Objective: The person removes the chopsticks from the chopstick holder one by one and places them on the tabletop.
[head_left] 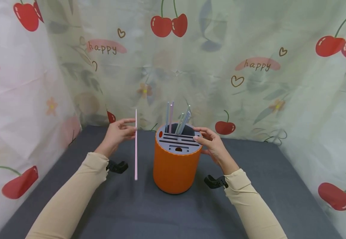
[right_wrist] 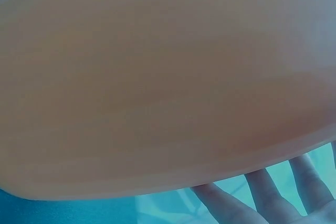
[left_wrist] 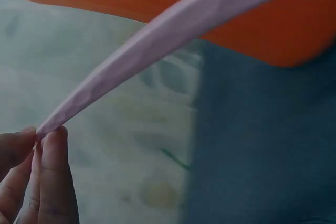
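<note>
My left hand (head_left: 117, 134) pinches a pink chopstick (head_left: 136, 149) between thumb and fingertips near its upper end. The chopstick hangs upright, left of an orange utensil holder (head_left: 174, 169) and apart from it in the head view. In the left wrist view the same chopstick (left_wrist: 142, 51) runs up from the fingertips, in front of the orange wall. My right hand (head_left: 213, 146) grips the holder's right upper edge, thumb on the grey slotted top (head_left: 179, 142). Several blue, pink and green chopsticks (head_left: 183, 123) stand in the rear opening. The right wrist view shows fingers (right_wrist: 268, 195) against the holder's side.
The holder stands on a dark grey cloth-covered table (head_left: 173, 215). Behind and at both sides hangs a pale curtain (head_left: 179, 69) printed with cherries. Black wrist bands (head_left: 117, 166) sit at both cuffs.
</note>
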Demonstrator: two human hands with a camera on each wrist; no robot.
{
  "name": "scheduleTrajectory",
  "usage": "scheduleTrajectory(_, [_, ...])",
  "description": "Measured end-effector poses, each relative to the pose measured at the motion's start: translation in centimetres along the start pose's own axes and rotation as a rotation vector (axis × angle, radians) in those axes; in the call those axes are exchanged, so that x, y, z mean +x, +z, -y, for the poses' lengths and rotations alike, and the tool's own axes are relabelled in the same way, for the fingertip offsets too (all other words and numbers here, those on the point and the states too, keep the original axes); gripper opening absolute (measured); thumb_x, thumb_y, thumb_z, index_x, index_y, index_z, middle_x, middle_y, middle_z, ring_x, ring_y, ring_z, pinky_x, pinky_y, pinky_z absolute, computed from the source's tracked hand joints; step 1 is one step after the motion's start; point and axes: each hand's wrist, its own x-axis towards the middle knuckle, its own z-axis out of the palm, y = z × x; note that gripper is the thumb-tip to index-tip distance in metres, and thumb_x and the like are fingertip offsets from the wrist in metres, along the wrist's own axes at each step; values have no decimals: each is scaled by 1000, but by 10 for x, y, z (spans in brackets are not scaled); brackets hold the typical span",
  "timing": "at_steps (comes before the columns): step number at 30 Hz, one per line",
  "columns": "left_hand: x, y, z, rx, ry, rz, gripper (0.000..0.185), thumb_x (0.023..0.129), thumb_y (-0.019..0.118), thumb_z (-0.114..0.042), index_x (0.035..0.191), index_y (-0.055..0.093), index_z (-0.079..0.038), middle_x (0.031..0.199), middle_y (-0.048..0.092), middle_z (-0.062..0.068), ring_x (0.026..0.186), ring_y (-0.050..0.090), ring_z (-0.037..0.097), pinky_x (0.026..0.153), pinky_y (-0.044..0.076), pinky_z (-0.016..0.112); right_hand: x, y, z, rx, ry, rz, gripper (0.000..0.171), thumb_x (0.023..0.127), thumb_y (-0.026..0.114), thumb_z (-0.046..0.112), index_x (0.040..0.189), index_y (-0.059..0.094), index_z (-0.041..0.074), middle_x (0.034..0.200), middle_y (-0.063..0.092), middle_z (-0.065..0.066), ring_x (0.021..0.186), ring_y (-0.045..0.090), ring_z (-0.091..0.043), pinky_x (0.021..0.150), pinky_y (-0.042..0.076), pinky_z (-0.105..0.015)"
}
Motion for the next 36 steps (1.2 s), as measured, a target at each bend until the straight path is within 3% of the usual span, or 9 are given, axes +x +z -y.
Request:
scheduleTrajectory(7, [6,7,71,116,-222,28,47,90,65,-1,135,51,5,96,70,15,74,68,12,76,61,36,0,0,2,2,-2,-1,37,93,65,22,129,56,19,149,40,-10,124,49,-32,92,53,-54])
scheduleTrajectory(10, [6,10,92,135,-278,32,45,89,65,2,132,53,7,95,69,18,72,67,13,72,61,34,0,0,2,1,-1,-1,36,93,66,22,128,56,21,148,41,-9,122,50,-30,91,53,-53])
scheduleTrajectory(14, [5,11,108,142,-306,44,41,85,68,4,125,58,8,81,66,12,64,65,12,64,61,30,1,0,1,4,0,4,35,93,65,22,127,57,21,144,45,-10,116,52,-26,91,54,-52])
scheduleTrajectory(20, [4,12,114,125,-321,88,37,82,70,7,118,60,11,71,64,9,59,64,13,58,60,28,0,1,-1,9,0,10,37,94,64,21,129,55,19,139,46,-10,112,54,-23,90,55,-50])
scheduleTrajectory(26, [8,19,112,211,-380,43,39,83,68,9,120,59,10,71,63,7,55,63,11,55,59,27,1,0,-1,4,-7,11,38,94,64,21,130,55,18,140,46,-12,112,54,-23,89,55,-50])
scheduleTrajectory(36, [9,22,111,275,-398,21,40,77,73,12,114,61,8,73,62,10,56,63,11,54,59,27,1,-1,-2,2,-5,22,38,94,64,22,130,55,20,137,47,-9,116,52,-26,91,54,-51])
